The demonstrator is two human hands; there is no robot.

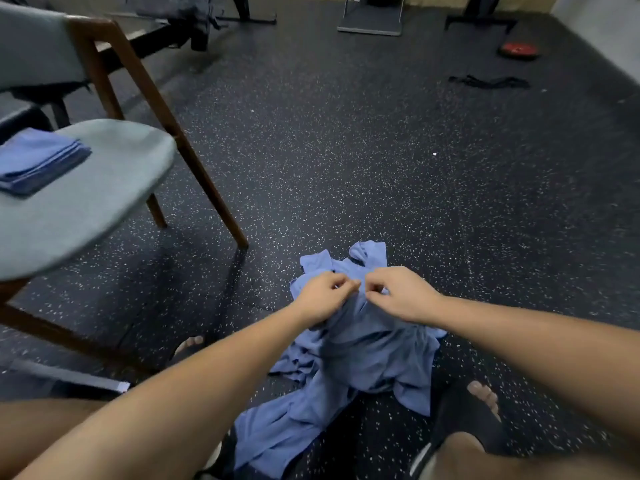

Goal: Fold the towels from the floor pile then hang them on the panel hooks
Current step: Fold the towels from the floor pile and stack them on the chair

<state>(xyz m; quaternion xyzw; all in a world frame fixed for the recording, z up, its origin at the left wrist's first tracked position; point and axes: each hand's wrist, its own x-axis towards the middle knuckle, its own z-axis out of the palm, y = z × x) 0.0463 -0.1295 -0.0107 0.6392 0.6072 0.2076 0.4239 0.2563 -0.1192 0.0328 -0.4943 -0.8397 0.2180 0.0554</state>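
A crumpled pile of blue towels (346, 368) lies on the dark speckled floor between my feet. My left hand (323, 297) and my right hand (401, 294) meet above the pile, each pinching the edge of one blue towel with curled fingers, the fingertips nearly touching. The towel hangs down from both hands into the heap. A stack of folded blue towels (38, 161) rests on the seat of a grey chair (114, 188) at the left. No panel or hooks are in view.
The chair's wooden legs (204, 178) slant down toward the pile's left. A red disc (519, 50) and a black strap (488, 82) lie at the far right. Equipment stands (370, 26) line the back. My sandalled feet (481, 400) flank the pile.
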